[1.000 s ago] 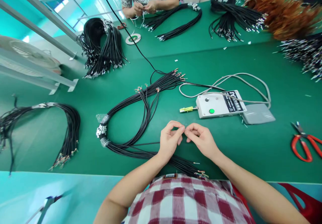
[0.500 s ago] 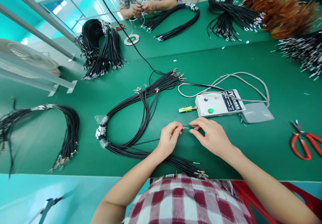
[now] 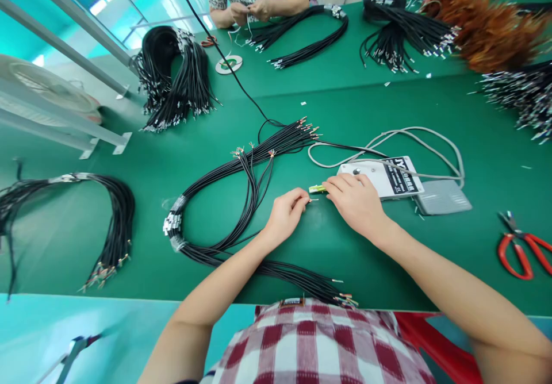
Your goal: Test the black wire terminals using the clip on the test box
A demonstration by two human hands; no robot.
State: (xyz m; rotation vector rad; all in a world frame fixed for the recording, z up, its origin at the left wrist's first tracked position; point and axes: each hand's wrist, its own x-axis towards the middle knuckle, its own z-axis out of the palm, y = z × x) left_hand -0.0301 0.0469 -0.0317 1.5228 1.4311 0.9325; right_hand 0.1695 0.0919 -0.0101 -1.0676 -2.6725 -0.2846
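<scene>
My left hand is closed in a pinch on the end of a black cable, and a thin stripped wire sticks out past the fingertips to the right. The cable belongs to a looped bundle of black cables bound with clear wrap on the left. My right hand is closed around the yellow-green tip of a white control box and covers part of the box. The wire end lies just below that tip, apart from it.
A grey pedal and its grey cord lie beside the box. Red-handled pliers rest at the right. More cable bundles lie left and across the green table. Opposite, a person's hands hold thin white wire.
Both my hands have moved up, away from the table's near edge. My right hand has gone from beside the wire to the box's yellow-green tip; my left still pinches the cable end.
</scene>
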